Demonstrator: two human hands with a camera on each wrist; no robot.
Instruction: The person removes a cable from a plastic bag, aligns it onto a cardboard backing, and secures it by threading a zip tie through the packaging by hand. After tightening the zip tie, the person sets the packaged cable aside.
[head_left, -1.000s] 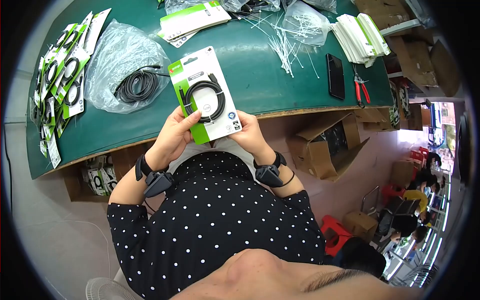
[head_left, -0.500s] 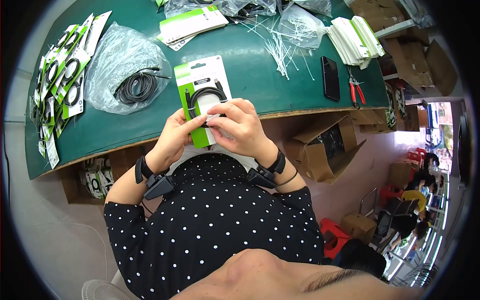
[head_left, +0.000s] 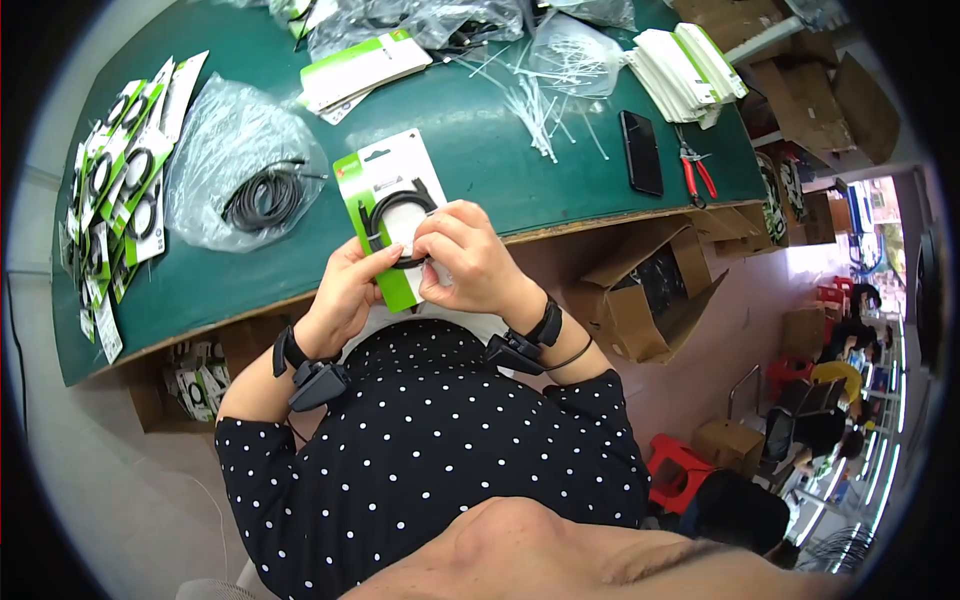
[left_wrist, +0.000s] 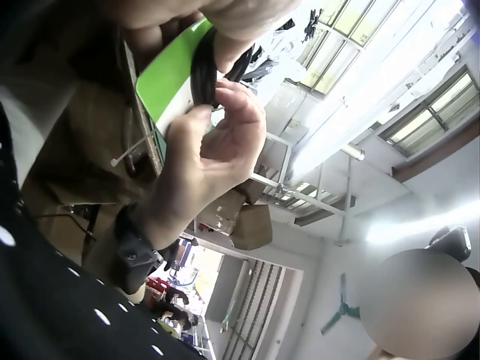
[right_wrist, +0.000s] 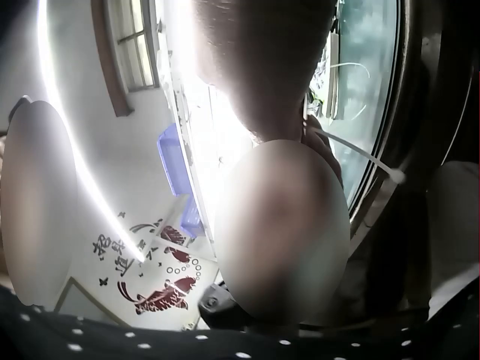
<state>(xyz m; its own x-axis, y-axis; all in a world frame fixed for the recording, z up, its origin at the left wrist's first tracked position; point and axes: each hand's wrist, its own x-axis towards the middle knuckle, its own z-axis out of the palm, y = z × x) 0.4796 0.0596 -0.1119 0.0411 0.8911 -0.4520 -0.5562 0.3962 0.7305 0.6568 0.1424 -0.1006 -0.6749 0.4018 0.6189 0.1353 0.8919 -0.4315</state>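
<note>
Left hand (head_left: 350,285): gripped the card (head_left: 398,290) low on its left side, closed firmly, with thumb pressed on the coil (left_wrist: 202,71).
Right hand (head_left: 465,260): bent in close at the coil's right side, with thumb and forefinger near together; hid any pinched thing, so could not be read as full or empty.
Card: was held up at the near edge of the bench (head_left: 490,190), tilted.
Coil: lay against the card's front, partly covered by fingers.
Tie (left_wrist: 131,151): stuck out past the card's edge, near the hands.
Done: seemed placed and looped, judging by coil and card together.
Left: looked unfinished at the tie, probably with fastening still lacking; could not be checked behind the fingers.
Pile (head_left: 185,95): lay at the bench's left end, already made up of carded coils.
Loose ties (head_left: 540,120): lay scattered beyond the card.
Pliers (head_left: 690,178): rested untouched beside the phone (head_left: 641,152).
</note>
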